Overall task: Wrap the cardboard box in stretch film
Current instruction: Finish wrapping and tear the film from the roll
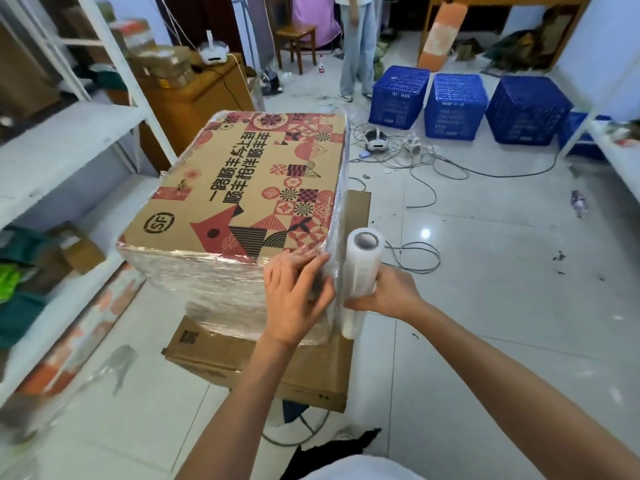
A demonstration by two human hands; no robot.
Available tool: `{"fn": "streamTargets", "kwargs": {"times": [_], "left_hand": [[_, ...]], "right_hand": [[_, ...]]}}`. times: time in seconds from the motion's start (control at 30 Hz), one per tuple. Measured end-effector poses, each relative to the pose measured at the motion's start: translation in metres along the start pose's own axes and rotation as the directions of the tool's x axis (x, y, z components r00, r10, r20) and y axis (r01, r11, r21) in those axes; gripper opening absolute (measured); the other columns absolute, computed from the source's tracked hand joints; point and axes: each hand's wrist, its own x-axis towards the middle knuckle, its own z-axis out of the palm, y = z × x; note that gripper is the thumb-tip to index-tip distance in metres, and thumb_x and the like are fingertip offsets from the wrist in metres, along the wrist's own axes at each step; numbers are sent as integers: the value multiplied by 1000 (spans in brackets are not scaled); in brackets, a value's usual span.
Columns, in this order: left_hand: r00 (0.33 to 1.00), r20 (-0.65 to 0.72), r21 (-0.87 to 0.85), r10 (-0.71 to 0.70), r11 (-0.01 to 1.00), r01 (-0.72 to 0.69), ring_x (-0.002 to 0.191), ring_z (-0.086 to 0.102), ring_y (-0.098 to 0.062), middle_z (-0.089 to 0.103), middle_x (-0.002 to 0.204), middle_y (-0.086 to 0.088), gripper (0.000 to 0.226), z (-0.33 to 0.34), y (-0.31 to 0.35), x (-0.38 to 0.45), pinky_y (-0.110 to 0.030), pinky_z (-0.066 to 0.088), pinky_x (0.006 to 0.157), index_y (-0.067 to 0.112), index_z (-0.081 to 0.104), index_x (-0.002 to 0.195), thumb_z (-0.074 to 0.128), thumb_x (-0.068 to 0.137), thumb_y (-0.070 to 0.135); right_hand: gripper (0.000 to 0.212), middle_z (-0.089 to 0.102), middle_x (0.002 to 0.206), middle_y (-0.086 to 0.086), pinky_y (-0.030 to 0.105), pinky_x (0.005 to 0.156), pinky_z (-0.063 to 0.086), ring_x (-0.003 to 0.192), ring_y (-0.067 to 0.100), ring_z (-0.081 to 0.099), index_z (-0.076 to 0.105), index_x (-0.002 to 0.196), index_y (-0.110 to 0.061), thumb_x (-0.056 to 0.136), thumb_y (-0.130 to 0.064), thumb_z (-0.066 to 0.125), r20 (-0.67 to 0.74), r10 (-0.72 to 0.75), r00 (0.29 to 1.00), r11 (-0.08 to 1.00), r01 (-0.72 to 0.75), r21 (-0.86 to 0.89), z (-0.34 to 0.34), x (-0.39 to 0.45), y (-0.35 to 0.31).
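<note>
Cardboard box point(242, 188) sits on flattened carton point(263, 368), sides filmed, top bare. Left hand point(294, 299) flat, pressing film at near corner. Right hand point(388, 292) clamped round upright film roll point(362, 271). Risk: film tears or peels if pull outruns press.

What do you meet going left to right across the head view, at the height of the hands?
White shelf → cardboard box → left hand → stretch film roll → right hand → tiled floor.

Bright, even indoor light — glare spot on floor tiles point(424, 233) — edges blurred, bowed.
</note>
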Motion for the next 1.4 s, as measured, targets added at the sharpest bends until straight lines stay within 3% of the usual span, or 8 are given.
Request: {"fn": "streamTargets", "kwargs": {"times": [0.23,0.33,0.53,0.73,1.0,1.17,1.3,1.4], "left_hand": [[990,-108,-8,-94,996,93,93,48,-18,47,99,2,14,8,4,3,-26,28,91,22,55,103,58,92,30],[988,-126,-13,-92,996,91,90,46,-18,46,97,2,13,11,2,4,-28,29,87,21,54,99,61,89,24],[986,-114,-10,-125,992,125,90,47,-21,45,96,0,11,13,5,2,-33,32,85,19,54,103,53,95,27],[986,-103,-8,-131,991,131,93,50,-17,49,99,3,16,9,2,5,-28,30,87,23,59,104,57,92,34],[981,-34,134,-189,972,192,91,49,-19,54,95,-3,23,3,11,12,-32,32,79,32,61,106,67,85,38],[962,79,214,-263,947,242,96,47,-23,57,97,-11,25,-4,23,17,-37,34,80,25,75,90,63,84,47],[930,117,223,-349,922,318,102,46,-24,58,104,-11,26,-6,33,25,-39,35,83,22,75,86,62,85,44],[913,138,267,-384,902,339,105,46,-25,58,107,-10,27,-6,38,27,-40,35,85,19,73,84,60,87,43]], "right_hand": [[65,64,103,-12,36,86,52,97,10,61,52,117,-36,61,-42,84,101,-41,994,968,15,250,8,12,1],[81,62,113,-9,26,87,50,105,5,59,43,133,-24,64,-22,86,72,-100,992,907,61,416,9,18,3],[42,63,87,-13,7,70,47,75,-13,59,61,94,-25,68,-2,82,66,-155,986,867,103,487,-2,25,-3],[49,67,99,0,25,85,51,93,7,63,62,102,-20,61,-11,86,-52,-264,963,776,244,582,-8,24,-9],[74,56,110,-6,19,92,44,103,6,58,42,119,-31,64,-9,86,-299,-501,812,675,583,452,-27,24,-17],[43,52,115,1,20,94,44,112,7,54,61,113,-18,74,-31,75,-277,-692,667,615,745,257,-32,26,-14],[38,52,111,-3,35,89,51,104,8,57,66,108,-21,73,-34,73,-190,-697,692,637,718,281,-38,30,-18],[33,55,106,-2,40,71,55,89,15,61,66,101,-19,70,-26,74,-266,-669,694,688,713,132,-41,30,-27]]}}
